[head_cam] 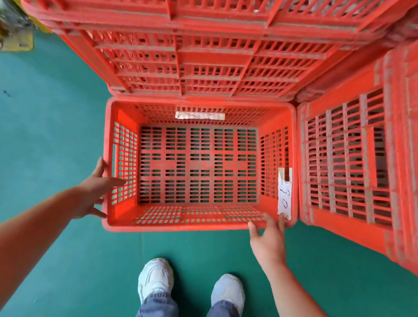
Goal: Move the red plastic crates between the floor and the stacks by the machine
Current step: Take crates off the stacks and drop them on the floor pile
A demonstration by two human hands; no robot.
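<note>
1. The stack behind the open crate [143,226] is cut by the top edge, so its height cannot be told.
2. The stack at right [374,161] runs out of the right edge.
3. The writing on the far label [199,116] is blurred.
4. The yellow machine part [6,28] is blurred and cut at left.

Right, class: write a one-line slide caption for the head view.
Both hands, left hand and right hand, reach for an empty red crate beside stacks.

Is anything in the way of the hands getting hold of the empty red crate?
Nothing visible. The left hand is already on the empty crate's left rim, and the right hand is at its near right corner, beside the paper label.
</note>
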